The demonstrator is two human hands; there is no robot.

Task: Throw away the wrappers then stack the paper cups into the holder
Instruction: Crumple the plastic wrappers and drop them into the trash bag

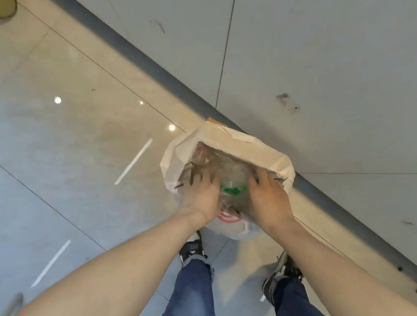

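A white paper bag (251, 149) stands open on the floor against the wall base. Clear crumpled plastic wrappers (227, 175) with green print fill its mouth. My left hand (202, 197) presses on the wrappers from the left, fingers curled onto the plastic. My right hand (268, 197) presses from the right, fingers spread over the plastic at the bag's rim. A red ring mark (228, 218) shows on the bag's near side under my wrists. No paper cups or holder are in view.
Glossy tiled floor (67, 151) spreads to the left. A grey skirting strip (151, 66) and pale wall panels (322, 61) run diagonally on the right. My jeans-clad legs (190, 302) and sneakers (280, 273) stand just below the bag.
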